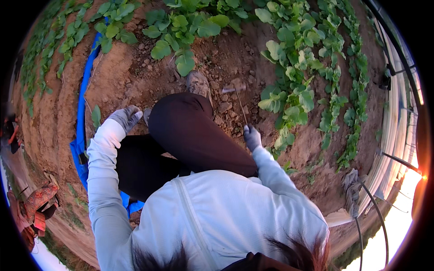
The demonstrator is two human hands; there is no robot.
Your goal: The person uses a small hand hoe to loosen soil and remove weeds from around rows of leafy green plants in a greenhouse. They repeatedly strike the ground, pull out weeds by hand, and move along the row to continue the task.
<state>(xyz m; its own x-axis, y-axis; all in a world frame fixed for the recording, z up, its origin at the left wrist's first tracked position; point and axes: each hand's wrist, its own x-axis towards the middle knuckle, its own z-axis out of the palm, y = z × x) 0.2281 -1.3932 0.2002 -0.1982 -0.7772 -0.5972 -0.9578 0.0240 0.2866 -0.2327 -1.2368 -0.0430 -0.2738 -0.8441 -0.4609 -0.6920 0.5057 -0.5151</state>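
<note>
My right hand (253, 137), in a dark grey glove, grips the lower end of the thin handle of a small hand hoe (241, 105). The hoe's pale, blurred metal blade (233, 89) is over the clods between my shoe and a leafy row. It is unclear whether the blade touches the soil. My left hand (126, 118), also gloved, hangs beside my knee with loosely bent fingers and nothing visible in it. A camouflage-patterned shoe (198, 83) stands on the loose soil (225, 107) in front of me.
Broad-leaved green plants (295, 74) grow in rows to the right, with another clump (186, 28) ahead. A flat blue hose (82, 91) runs along my left. Plastic sheeting (393, 111) lines the right side. Patterned cloth (41, 200) and other items lie at the far left.
</note>
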